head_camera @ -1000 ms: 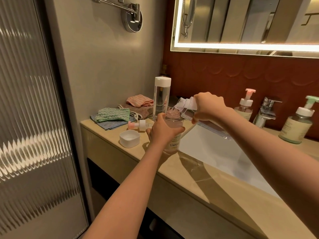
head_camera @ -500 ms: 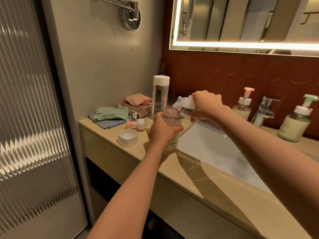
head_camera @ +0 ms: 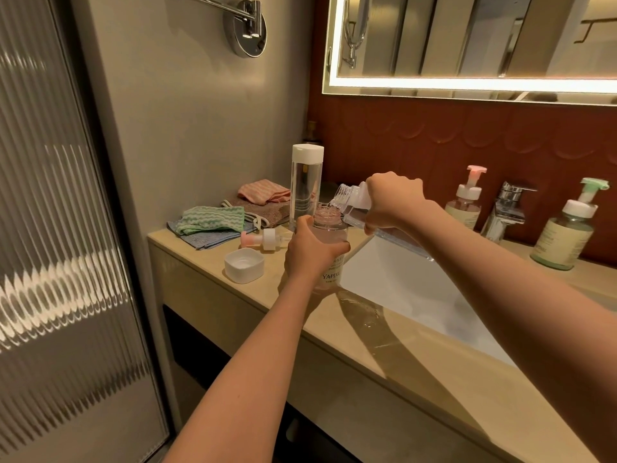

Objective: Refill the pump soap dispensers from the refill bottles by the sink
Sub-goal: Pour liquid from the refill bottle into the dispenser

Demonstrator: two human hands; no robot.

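The left forearm [head_camera: 240,379], at 6 o'clock, and the right forearm [head_camera: 500,289], at 4 o'clock, are bare; the left hand [head_camera: 310,250] and right hand [head_camera: 394,203] are bare as well.

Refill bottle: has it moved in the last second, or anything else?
Nothing clearly changed. The right hand still tips the refill bottle over the open soap dispenser, which the left hand grips. The pump top and white cap lie where they were; only the view shifted slightly.

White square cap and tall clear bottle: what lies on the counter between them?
A pump head with a pink nozzle lies on its side there, seen in the head view.
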